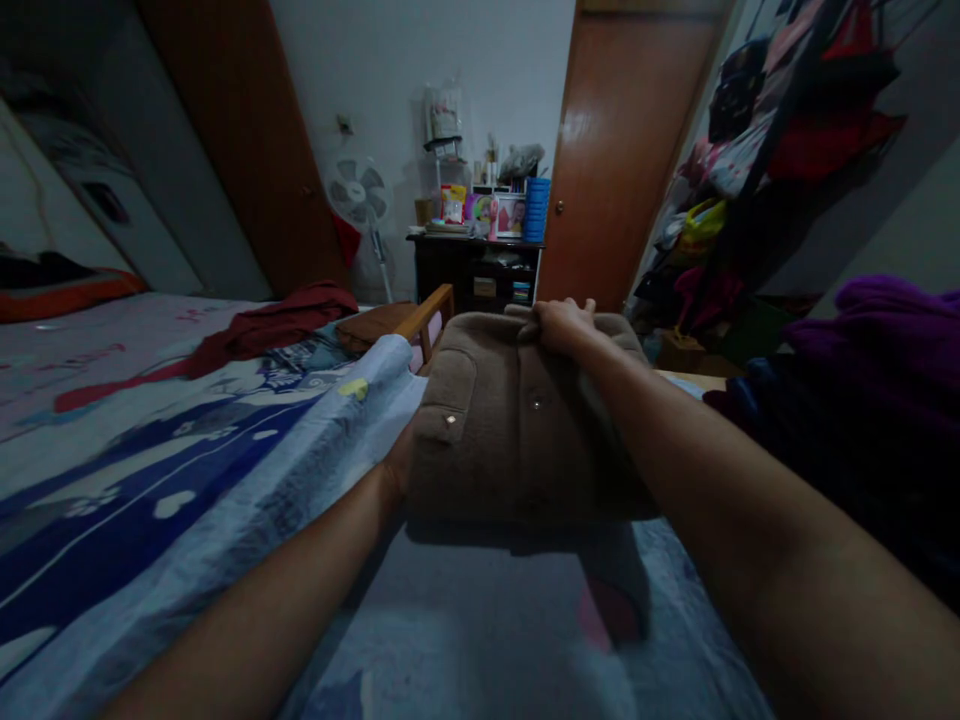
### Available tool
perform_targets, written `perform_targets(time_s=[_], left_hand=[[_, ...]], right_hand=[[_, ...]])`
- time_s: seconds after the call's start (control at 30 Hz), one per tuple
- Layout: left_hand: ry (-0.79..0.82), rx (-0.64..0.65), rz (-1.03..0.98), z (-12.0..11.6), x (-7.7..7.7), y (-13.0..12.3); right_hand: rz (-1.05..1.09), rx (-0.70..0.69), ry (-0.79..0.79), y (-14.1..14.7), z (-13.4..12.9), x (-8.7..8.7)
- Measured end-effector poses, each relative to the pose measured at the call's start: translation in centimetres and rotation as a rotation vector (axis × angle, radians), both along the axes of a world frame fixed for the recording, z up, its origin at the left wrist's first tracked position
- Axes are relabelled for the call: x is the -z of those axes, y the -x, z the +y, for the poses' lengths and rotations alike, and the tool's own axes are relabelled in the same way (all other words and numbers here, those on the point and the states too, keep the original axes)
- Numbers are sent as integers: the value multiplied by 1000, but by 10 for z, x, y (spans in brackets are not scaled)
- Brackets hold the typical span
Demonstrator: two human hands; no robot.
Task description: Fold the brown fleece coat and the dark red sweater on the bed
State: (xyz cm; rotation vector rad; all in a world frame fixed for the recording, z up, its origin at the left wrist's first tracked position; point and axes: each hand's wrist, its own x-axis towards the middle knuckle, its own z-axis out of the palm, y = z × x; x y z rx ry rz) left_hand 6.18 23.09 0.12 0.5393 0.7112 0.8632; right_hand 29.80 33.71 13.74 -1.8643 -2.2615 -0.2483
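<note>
Fingers of the right hand (566, 328) grip the upper edge of one folded brown garment (487, 455); those of the left hand (403, 462) are hidden behind its side (whether closed cannot be told). The cloth, matte and roughly rectangular, bears two small shiny buttons (536, 405) above a rumpled blue bedsheet (480, 620). Beyond: one round-headed fan (358, 192), two flat wooden doors (626, 150).
</note>
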Motion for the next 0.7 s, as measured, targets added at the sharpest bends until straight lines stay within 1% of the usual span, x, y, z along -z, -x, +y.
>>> perform_targets(time_s=[0.07,0.13,0.23,0.3,0.33,0.37,0.43,0.5,0.53,0.6,0.63,0.67,0.7], left_hand=[[40,22,-84,1,8,5],[60,36,-96,-3,16,12],[81,72,29,-12,25,21],[104,110,135,-16,25,23],[100,119,191,-17,23,22],[80,117,251,-18,21,21],[-20,74,391,-17,13,18],[-170,-39,594,-15,4,14],[-257,-124,731,-14,-1,11],[-493,-316,1046,-13,-14,5],[-648,-388,1194,-14,-21,1],[-822,-423,1310,-15,-29,-5],[-997,-419,1391,-17,-37,-12]], right_hand=[[23,21,-14,0,7,30],[51,27,-3,0,10,63],[96,63,50,2,10,108],[129,91,85,3,10,128],[144,114,77,3,9,134],[158,145,48,4,9,137],[170,213,-52,4,9,137],[161,254,-138,4,8,131],[159,253,-146,4,7,127],[164,226,-96,2,6,119],[171,211,-42,2,6,116],[179,194,23,1,6,112],[190,169,81,0,5,109]])
